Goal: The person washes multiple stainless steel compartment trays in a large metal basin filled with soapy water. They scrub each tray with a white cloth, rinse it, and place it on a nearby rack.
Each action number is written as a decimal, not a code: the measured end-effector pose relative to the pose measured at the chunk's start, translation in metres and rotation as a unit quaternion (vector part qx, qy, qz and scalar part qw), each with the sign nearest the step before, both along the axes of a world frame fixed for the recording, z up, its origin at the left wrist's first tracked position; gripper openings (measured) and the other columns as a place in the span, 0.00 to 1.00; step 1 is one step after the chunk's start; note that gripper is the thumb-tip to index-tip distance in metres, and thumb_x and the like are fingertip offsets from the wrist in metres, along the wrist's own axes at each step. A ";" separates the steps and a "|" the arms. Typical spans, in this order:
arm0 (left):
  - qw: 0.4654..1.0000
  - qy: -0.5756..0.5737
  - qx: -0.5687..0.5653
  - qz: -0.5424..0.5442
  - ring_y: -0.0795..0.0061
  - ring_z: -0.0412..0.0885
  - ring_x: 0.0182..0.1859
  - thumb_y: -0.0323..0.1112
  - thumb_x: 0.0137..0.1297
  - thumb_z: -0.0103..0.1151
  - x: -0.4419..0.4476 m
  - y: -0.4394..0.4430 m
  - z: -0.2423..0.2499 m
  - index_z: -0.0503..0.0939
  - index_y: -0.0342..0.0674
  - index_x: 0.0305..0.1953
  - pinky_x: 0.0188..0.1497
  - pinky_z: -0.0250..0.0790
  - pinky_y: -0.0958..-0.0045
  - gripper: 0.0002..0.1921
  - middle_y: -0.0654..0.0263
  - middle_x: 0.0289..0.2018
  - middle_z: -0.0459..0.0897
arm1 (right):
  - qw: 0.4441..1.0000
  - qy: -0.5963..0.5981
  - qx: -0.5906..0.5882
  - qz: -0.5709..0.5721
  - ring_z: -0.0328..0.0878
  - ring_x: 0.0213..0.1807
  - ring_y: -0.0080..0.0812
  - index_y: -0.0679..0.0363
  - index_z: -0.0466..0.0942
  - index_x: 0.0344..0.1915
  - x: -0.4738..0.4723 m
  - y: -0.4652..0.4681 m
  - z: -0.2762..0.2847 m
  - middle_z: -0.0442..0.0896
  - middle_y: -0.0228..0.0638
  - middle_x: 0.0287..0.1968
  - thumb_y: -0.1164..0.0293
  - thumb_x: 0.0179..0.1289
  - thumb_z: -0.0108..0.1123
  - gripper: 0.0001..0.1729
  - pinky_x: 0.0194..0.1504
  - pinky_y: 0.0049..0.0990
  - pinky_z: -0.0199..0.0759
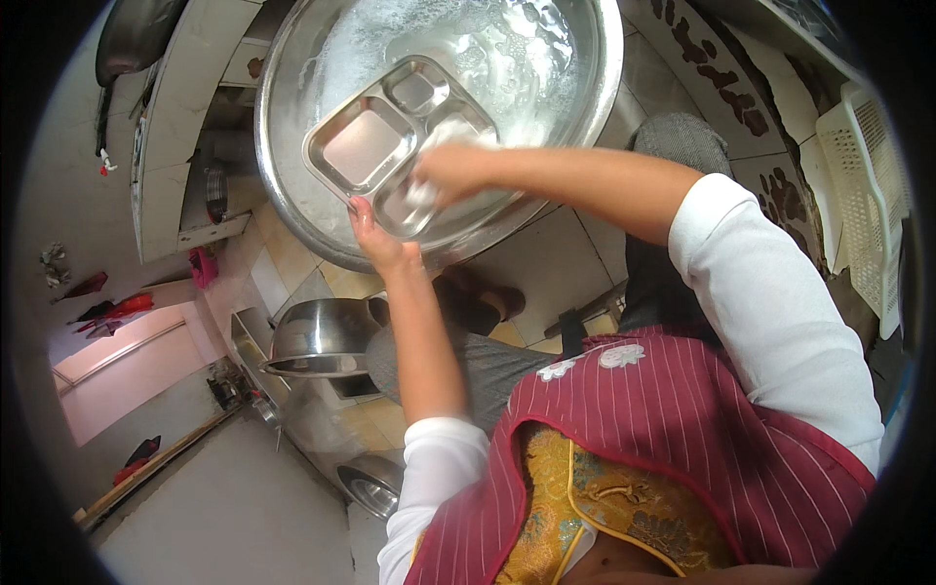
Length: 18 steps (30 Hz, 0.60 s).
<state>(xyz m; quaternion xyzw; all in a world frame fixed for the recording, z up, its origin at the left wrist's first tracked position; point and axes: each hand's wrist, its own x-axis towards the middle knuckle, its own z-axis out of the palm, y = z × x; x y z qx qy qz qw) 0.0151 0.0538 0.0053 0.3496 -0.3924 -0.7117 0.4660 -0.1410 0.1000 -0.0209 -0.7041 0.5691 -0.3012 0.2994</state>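
A steel compartment tray [367, 145] is tilted over a large round metal basin [609, 73] of foamy water. My left hand [380, 238] grips the tray's near edge, with the thumb on the rim. My right hand [455, 172], blurred, presses a white cloth [420, 196] against the tray's right-hand compartments. The hand and cloth hide part of those compartments. Soap suds [351, 51] float on the water behind the tray.
A steel bowl [318, 329] stands left of my knee, and another metal bowl [373, 486] lies lower down. A white perforated plastic basket [859, 161] is at the far right. A dark pan [135, 36] is at the upper left.
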 end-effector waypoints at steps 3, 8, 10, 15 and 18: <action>0.999 -0.014 -0.018 0.027 0.61 0.71 0.53 0.41 0.67 0.49 -0.010 0.007 0.010 0.61 0.35 0.59 0.55 0.66 0.59 0.23 0.57 0.53 0.69 | 0.977 0.074 0.096 -0.173 0.77 0.40 0.47 0.60 0.77 0.37 -0.042 0.000 -0.008 0.78 0.47 0.37 0.65 0.45 0.64 0.18 0.40 0.40 0.71; 0.989 -0.006 0.083 0.124 0.60 0.71 0.53 0.42 0.67 0.48 0.006 -0.011 -0.016 0.63 0.35 0.58 0.56 0.64 0.58 0.23 0.56 0.52 0.70 | 0.995 -0.029 -0.087 -0.028 0.75 0.40 0.49 0.62 0.74 0.41 0.041 0.024 0.003 0.76 0.50 0.37 0.71 0.45 0.62 0.19 0.43 0.41 0.69; 0.984 0.029 0.134 0.113 0.60 0.72 0.52 0.40 0.67 0.49 0.004 -0.007 -0.013 0.64 0.34 0.57 0.54 0.66 0.59 0.22 0.56 0.51 0.71 | 0.997 -0.014 -0.068 -0.038 0.75 0.41 0.49 0.61 0.74 0.41 0.028 0.021 -0.009 0.76 0.50 0.38 0.70 0.45 0.62 0.20 0.44 0.40 0.70; 0.975 -0.187 -0.077 0.089 0.69 0.76 0.45 0.32 0.65 0.53 0.003 -0.002 0.020 0.68 0.30 0.51 0.46 0.69 0.70 0.17 0.58 0.45 0.76 | 0.938 0.091 0.116 -0.315 0.79 0.41 0.48 0.66 0.78 0.35 -0.110 -0.009 -0.048 0.81 0.50 0.37 0.64 0.56 0.56 0.15 0.43 0.39 0.74; 0.875 -0.367 -0.316 0.005 0.80 0.75 0.37 0.28 0.64 0.54 0.002 -0.008 0.033 0.76 0.26 0.42 0.41 0.67 0.79 0.10 0.64 0.34 0.81 | 0.893 0.058 0.071 -0.441 0.78 0.42 0.52 0.68 0.77 0.38 -0.146 -0.018 -0.017 0.80 0.54 0.38 0.65 0.53 0.58 0.17 0.44 0.40 0.73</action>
